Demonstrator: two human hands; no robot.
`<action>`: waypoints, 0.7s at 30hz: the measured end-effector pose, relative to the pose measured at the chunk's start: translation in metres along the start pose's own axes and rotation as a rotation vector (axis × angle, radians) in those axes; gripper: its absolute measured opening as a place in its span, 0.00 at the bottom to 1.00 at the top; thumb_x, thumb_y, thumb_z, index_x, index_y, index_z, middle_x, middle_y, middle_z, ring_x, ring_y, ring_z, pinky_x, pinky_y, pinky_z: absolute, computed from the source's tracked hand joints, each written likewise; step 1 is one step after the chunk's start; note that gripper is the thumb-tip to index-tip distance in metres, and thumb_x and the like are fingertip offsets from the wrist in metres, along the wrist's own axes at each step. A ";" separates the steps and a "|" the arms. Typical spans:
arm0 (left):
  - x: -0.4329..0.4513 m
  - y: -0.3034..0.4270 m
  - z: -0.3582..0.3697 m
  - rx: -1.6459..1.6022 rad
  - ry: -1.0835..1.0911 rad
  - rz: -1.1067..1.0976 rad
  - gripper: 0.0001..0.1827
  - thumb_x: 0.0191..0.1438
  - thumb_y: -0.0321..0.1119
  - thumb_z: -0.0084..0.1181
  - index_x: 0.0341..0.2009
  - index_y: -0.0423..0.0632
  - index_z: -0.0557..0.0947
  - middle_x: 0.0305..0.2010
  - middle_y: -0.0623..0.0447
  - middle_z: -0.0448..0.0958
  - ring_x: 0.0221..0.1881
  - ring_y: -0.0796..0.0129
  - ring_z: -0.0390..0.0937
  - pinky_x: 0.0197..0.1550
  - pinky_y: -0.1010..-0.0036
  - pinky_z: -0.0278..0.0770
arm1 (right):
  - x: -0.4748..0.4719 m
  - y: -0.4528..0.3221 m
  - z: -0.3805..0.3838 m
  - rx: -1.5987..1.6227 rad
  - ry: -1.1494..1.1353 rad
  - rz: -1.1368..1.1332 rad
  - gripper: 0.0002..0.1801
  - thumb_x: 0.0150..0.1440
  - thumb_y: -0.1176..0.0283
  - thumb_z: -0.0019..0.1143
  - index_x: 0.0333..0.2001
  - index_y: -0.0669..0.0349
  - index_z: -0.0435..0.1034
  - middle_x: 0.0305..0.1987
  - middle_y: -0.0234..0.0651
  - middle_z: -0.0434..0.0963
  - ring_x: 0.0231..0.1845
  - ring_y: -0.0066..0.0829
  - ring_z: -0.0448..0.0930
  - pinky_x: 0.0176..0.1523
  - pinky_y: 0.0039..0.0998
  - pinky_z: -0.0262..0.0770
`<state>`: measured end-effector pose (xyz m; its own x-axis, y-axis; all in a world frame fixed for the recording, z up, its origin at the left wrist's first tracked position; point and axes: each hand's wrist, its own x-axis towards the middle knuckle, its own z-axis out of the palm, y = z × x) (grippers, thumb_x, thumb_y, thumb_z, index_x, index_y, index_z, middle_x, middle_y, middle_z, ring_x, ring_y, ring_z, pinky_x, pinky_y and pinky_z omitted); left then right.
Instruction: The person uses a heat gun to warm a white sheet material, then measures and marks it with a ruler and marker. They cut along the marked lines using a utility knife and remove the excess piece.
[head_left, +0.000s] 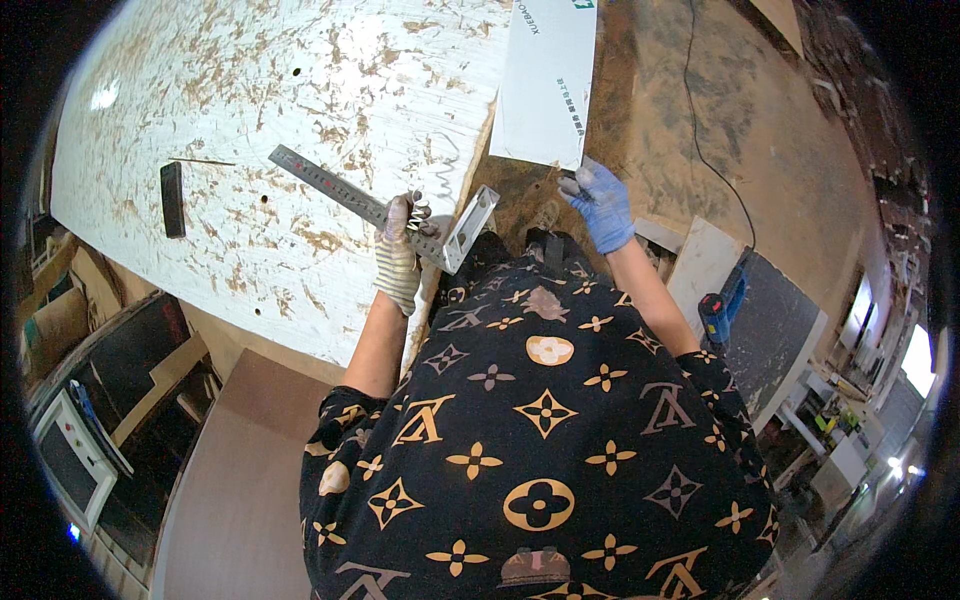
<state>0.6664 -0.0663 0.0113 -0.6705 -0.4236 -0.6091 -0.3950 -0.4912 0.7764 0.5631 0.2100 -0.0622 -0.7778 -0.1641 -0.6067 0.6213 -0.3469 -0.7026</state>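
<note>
My left hand (403, 244), in a striped knit glove, is closed on a metal try square over the white, scuffed worktable (225, 262). The ruled steel blade (330, 184) slants up to the left, and its thick metal stock (471, 229) reaches past the table's edge. A small pale coil (419, 214) shows at my left fingers; I cannot tell what it is. In a blue glove, my right hand (600, 202) pinches the lower right corner of a long white film-faced panel (544, 90) with printed writing. The panel's far end leaves the view at the top.
A dark rectangular block (172, 199) lies on the table's left part. At the right, a blue cordless power tool (721, 309) rests on a dark board (776, 315). A black cable (697, 135) crosses the dusty floor. A brown board (240, 480) stands at the lower left.
</note>
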 end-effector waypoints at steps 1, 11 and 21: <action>0.003 0.000 0.000 0.010 -0.006 0.020 0.26 0.56 0.57 0.56 0.46 0.46 0.77 0.33 0.55 0.72 0.29 0.70 0.71 0.34 0.73 0.74 | 0.002 0.000 -0.005 0.028 -0.048 -0.005 0.19 0.60 0.66 0.55 0.53 0.63 0.68 0.47 0.36 0.77 0.43 0.32 0.80 0.49 0.37 0.80; 0.065 0.030 -0.036 0.060 0.158 0.203 0.33 0.53 0.53 0.61 0.56 0.45 0.71 0.37 0.51 0.75 0.28 0.71 0.72 0.29 0.72 0.75 | 0.010 -0.017 0.012 0.139 0.145 0.243 0.17 0.59 0.64 0.57 0.49 0.59 0.70 0.39 0.33 0.76 0.38 0.31 0.79 0.48 0.39 0.80; 0.063 0.042 -0.039 0.471 0.261 0.642 0.39 0.51 0.31 0.61 0.65 0.48 0.58 0.60 0.43 0.63 0.57 0.60 0.66 0.49 0.69 0.77 | 0.012 0.009 -0.009 0.079 -0.193 0.001 0.31 0.53 0.72 0.61 0.60 0.64 0.62 0.46 0.37 0.76 0.41 0.26 0.79 0.48 0.27 0.79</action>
<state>0.6320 -0.1438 -0.0007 -0.7108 -0.7034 0.0018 -0.2459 0.2510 0.9362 0.5596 0.2134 -0.0793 -0.7860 -0.3358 -0.5190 0.6182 -0.4170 -0.6663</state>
